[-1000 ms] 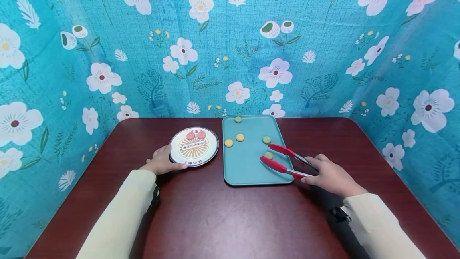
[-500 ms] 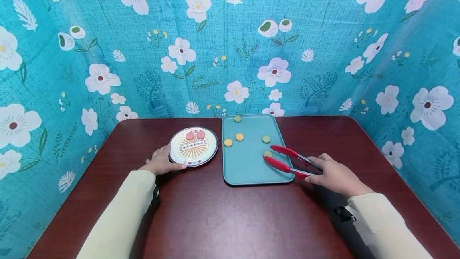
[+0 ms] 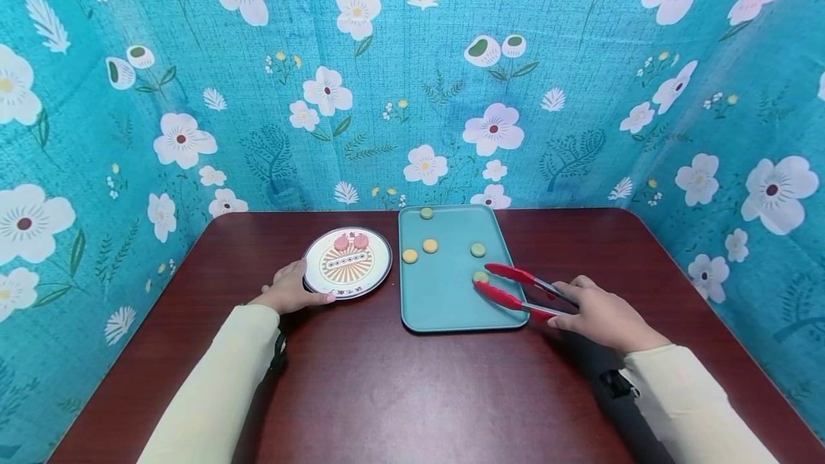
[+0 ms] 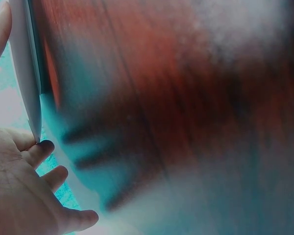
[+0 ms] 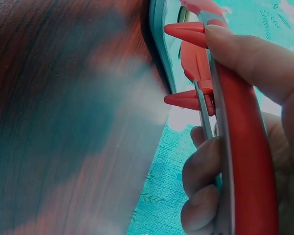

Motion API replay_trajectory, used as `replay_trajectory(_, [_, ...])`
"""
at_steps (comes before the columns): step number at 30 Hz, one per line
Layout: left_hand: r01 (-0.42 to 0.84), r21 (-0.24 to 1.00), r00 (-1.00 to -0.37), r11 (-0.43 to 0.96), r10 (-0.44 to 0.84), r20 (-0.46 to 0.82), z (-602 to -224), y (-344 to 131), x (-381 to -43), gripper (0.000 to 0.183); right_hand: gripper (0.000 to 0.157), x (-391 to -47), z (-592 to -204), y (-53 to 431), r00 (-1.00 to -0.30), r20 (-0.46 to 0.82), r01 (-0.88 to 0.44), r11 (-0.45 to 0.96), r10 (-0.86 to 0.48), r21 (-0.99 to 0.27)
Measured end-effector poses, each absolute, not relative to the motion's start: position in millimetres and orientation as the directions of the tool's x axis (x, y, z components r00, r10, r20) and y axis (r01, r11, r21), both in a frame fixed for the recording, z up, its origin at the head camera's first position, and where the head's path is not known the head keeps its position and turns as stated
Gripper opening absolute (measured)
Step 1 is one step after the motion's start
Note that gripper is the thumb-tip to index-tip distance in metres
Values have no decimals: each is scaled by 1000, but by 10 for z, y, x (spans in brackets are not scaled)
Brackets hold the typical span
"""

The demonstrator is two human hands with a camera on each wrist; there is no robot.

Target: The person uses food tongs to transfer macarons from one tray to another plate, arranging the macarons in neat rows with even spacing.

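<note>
Tongs point(image 3: 501, 296) red-tipped, silver-armed; green disc point(image 3: 480, 277) between tips, small, round.

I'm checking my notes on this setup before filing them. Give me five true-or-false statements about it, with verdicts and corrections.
1. The right hand holds the tongs. True.
2. The left hand touches the plate. True.
3. The plate carries four round pieces. False: it carries just two pink pieces.
4. The tray holds three green pieces and two yellow pieces. True.
5. The tips of the tongs are squeezed together. False: in the head view they stand apart.
</note>
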State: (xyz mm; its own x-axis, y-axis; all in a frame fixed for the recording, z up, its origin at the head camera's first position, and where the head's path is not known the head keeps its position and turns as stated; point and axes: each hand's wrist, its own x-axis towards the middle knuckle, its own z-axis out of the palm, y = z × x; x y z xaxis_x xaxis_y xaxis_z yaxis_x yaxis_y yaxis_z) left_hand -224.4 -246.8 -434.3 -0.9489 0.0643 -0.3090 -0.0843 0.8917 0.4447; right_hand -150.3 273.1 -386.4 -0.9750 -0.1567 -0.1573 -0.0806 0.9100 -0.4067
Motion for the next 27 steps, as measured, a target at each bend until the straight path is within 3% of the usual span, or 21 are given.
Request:
replay_trajectory(13, [-95, 450, -947, 888, 59, -317, -4331, -2459, -2244, 123, 87, -1505, -3812, 2694, -969, -192, -68, 918, -153, -392])
replay_trajectory(27, [-95, 459, -946, 883, 63, -317, -4316, -2460, -2233, 122, 79, -1514, -3798, 2680, -962, -173, -143, 930, -212, -339])
